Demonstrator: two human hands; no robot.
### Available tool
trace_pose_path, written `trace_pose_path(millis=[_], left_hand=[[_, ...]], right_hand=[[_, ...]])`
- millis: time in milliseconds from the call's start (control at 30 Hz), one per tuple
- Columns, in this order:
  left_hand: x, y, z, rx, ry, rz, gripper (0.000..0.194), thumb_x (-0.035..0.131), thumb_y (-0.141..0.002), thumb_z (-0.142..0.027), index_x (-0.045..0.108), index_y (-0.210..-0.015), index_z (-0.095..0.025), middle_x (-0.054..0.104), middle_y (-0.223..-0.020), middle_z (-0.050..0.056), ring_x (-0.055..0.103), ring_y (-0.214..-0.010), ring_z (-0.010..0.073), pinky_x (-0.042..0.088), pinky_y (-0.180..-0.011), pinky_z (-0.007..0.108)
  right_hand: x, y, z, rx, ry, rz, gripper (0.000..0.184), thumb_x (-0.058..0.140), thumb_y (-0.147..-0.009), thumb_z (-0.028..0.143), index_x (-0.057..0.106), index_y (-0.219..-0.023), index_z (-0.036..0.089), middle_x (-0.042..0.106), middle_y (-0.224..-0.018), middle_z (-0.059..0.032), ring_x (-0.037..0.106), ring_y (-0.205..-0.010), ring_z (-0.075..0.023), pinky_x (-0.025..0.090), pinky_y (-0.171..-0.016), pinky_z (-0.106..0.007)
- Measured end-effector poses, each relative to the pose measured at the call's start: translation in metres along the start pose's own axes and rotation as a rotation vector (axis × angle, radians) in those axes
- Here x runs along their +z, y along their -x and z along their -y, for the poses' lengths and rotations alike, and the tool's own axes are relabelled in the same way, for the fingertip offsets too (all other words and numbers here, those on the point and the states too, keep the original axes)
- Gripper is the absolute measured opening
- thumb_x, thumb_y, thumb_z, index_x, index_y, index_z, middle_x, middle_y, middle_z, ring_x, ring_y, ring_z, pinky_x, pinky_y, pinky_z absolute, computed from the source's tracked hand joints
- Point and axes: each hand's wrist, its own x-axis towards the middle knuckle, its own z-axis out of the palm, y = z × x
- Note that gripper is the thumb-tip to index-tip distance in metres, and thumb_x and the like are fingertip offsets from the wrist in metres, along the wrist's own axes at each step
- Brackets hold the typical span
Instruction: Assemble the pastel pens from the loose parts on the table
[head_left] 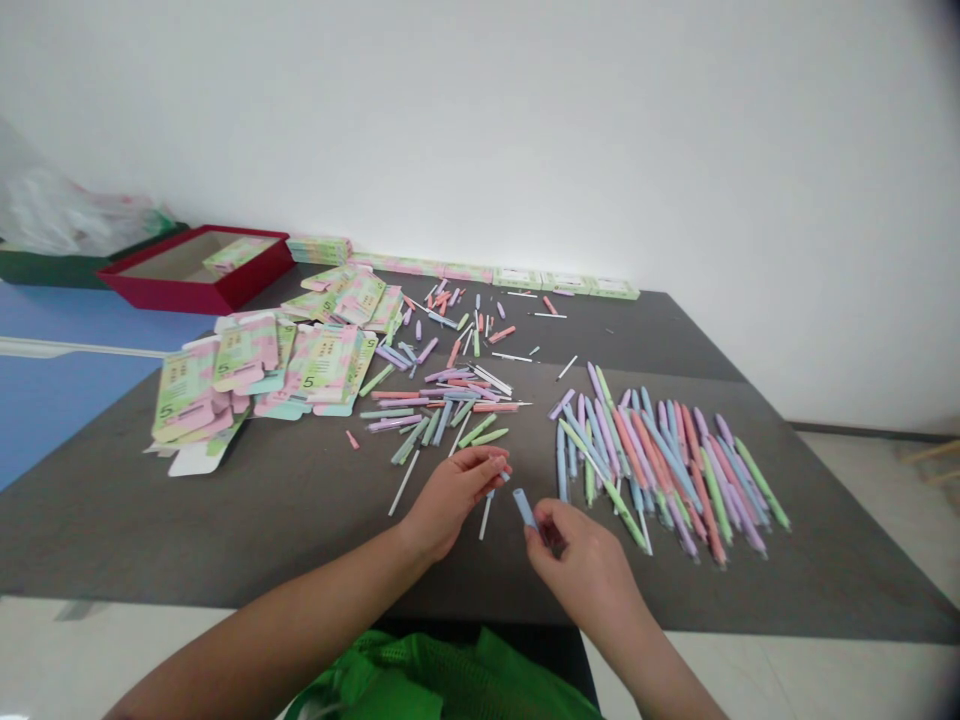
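Note:
My left hand (457, 505) is closed in a pinch on a small light-blue pen part (505, 477), mostly hidden by the fingers. My right hand (581, 550) grips a light-blue pen tube (524, 508), its open end pointing up toward my left hand. The two blue parts are apart. Just below my left fingers is a thin white pen refill (485, 517); whether the hand touches it cannot be seen. Beyond my left hand lies a loose heap of pastel pen parts (442, 405). A pile of pastel pens (667, 460) spreads to the right of my right hand.
Flattened pastel cartons (322, 365) overlap on the left of the dark table (300, 520). A red box (187, 295) stands at the back left, near a plastic bag (67, 215). Small boxes (517, 278) line the wall. More refills and caps lie scattered mid-table.

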Motion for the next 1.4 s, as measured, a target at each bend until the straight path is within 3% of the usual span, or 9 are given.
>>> trace_pose_path(millis=[500, 767, 1000, 1167, 1400], left_hand=[[0.001, 0.0, 0.004, 0.092, -0.218, -0.004, 0.025, 0.07, -0.068, -0.031, 0.067, -0.086, -0.014, 0.064, -0.077, 0.003, 0.055, -0.072, 0.0118, 0.041, -0.072, 0.025], [0.001, -0.002, 0.002, 0.001, -0.052, -0.02, 0.025, 0.072, -0.066, -0.029, 0.067, -0.086, -0.014, 0.062, -0.077, 0.002, 0.054, -0.069, 0.0085, 0.043, -0.073, 0.022], [-0.001, 0.001, -0.007, -0.056, -0.084, 0.067, 0.028, 0.067, -0.071, -0.034, 0.067, -0.093, -0.016, 0.058, -0.078, 0.001, 0.054, -0.071, 0.0084, 0.045, -0.078, 0.025], [0.003, 0.007, -0.017, -0.13, -0.239, 0.184, 0.032, 0.061, -0.075, -0.037, 0.066, -0.1, -0.018, 0.054, -0.07, -0.001, 0.054, -0.062, 0.0086, 0.045, -0.065, 0.024], [0.001, 0.007, -0.025, -0.152, -0.461, 0.33, 0.032, 0.065, -0.072, -0.029, 0.065, -0.1, -0.015, 0.058, -0.063, -0.002, 0.049, -0.054, 0.0072, 0.039, -0.056, 0.02]], right_hand=[[0.006, -0.007, 0.002, -0.016, 0.055, -0.051, 0.007, 0.05, -0.079, 0.024, 0.055, -0.074, 0.022, 0.056, -0.064, 0.003, 0.054, -0.06, -0.0141, 0.03, -0.056, -0.024], [0.006, -0.008, 0.003, -0.065, 0.081, -0.074, 0.009, 0.049, -0.078, 0.022, 0.057, -0.075, 0.021, 0.057, -0.065, 0.0018, 0.054, -0.06, -0.0143, 0.031, -0.057, -0.025], [-0.003, -0.007, -0.014, -0.002, -0.122, -0.057, 0.01, 0.05, -0.078, 0.025, 0.058, -0.079, 0.02, 0.058, -0.068, 0.0009, 0.054, -0.063, -0.0145, 0.037, -0.061, -0.024], [-0.007, -0.01, -0.025, 0.017, -0.308, -0.009, 0.01, 0.052, -0.077, 0.027, 0.059, -0.08, 0.021, 0.059, -0.071, 0.0005, 0.055, -0.065, -0.015, 0.041, -0.062, -0.024], [-0.012, -0.011, -0.026, -0.049, -0.334, 0.074, 0.01, 0.052, -0.076, 0.025, 0.061, -0.075, 0.021, 0.059, -0.069, 0.0005, 0.055, -0.066, -0.0153, 0.04, -0.062, -0.025]])
